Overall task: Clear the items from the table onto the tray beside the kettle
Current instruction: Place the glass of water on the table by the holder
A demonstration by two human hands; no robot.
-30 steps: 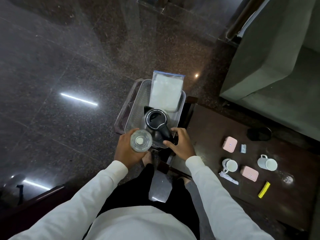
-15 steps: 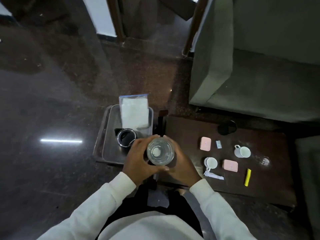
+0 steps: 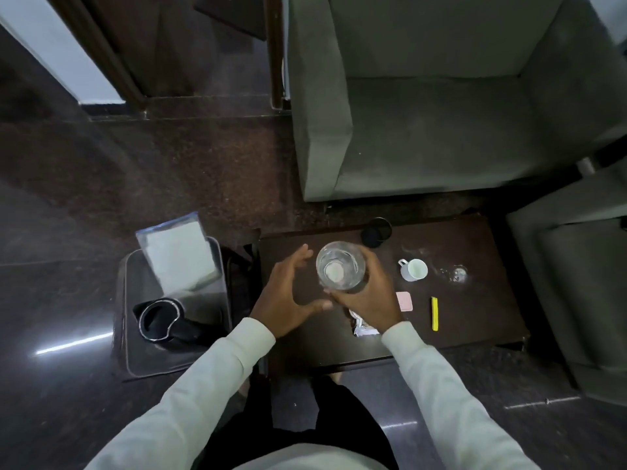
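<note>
The tray (image 3: pixel 135 351) with the kettle (image 3: pixel 159 320) lay to my left, off the tabletop (image 3: pixel 475 313). My left hand (image 3: pixel 288 300) was spread wide and empty; my right hand (image 3: pixel 369 296) gripped the upright glass (image 3: pixel 340 265) above the tabletop, so its way ran leftward.

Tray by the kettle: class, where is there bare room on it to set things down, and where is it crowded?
Free: the tray's near end, in front of the kettle, and a strip along its left edge. Crowded: the far end, under the plastic bag, and the kettle's own spot in the middle.
</note>
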